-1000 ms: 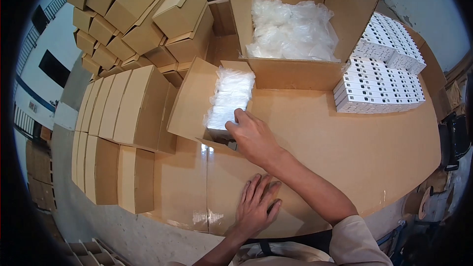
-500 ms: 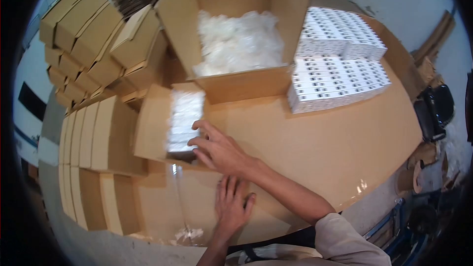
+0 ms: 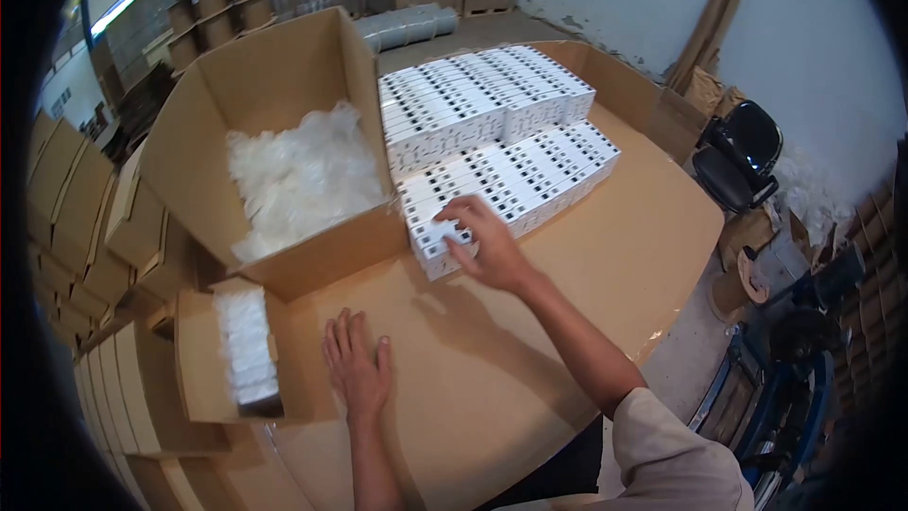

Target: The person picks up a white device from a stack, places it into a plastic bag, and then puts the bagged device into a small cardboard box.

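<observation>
My right hand [image 3: 484,244] reaches over the near left end of the lower row of small white boxes [image 3: 515,185], its thumb and fingers apart around the end boxes. Those boxes stand packed side by side, with small dark printed marks along their tops. My left hand [image 3: 357,369] lies flat on the cardboard-covered table [image 3: 454,397] with its fingers stretched out. To its left is an open small carton [image 3: 200,350] holding a row of items in clear wrapping [image 3: 248,336].
A large open carton [image 3: 322,260] full of clear plastic bags [image 3: 307,170] stands behind my left hand. Brown cartons [image 3: 142,378] are stacked at the left. Behind the lower row is a second stack of white boxes [image 3: 487,95]. A black chair [image 3: 738,156] stands beyond the table's right edge.
The view has swung to the right. My right hand has gone from the wrapped items in the small carton to the white boxes; my left hand stays flat on the table.
</observation>
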The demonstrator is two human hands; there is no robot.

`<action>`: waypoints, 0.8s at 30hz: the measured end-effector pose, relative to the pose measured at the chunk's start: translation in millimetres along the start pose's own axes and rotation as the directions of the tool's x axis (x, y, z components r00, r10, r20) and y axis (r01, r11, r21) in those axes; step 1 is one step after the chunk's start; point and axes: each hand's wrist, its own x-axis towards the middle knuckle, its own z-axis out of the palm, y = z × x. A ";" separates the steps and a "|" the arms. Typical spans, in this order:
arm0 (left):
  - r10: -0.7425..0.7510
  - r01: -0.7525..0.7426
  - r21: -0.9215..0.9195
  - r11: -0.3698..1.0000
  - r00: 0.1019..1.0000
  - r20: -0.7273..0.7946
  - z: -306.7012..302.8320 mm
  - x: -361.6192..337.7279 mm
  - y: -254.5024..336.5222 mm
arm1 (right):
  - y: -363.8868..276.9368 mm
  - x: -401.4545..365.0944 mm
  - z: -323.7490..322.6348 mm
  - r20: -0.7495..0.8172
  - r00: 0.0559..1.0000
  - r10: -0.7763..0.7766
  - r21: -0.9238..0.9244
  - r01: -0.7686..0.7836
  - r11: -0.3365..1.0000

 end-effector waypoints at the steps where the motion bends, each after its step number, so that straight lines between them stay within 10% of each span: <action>1: -0.012 0.012 0.005 1.000 1.000 -0.007 2.7 11.1 -1.6 | 16.6 8.6 -18.9 -0.078 0.997 -0.011 -0.088 0.005 0.996; 12: -0.021 0.020 0.025 0.999 0.998 0.063 6.1 35.1 -6.9 | 151.4 91.9 -121.2 -0.336 0.926 0.173 -0.495 -0.330 0.804; 24: -0.036 0.031 0.043 0.999 0.992 0.120 0.0 32.8 -4.6 | 179.9 96.6 -123.4 -0.358 0.933 0.040 -0.548 -0.245 0.800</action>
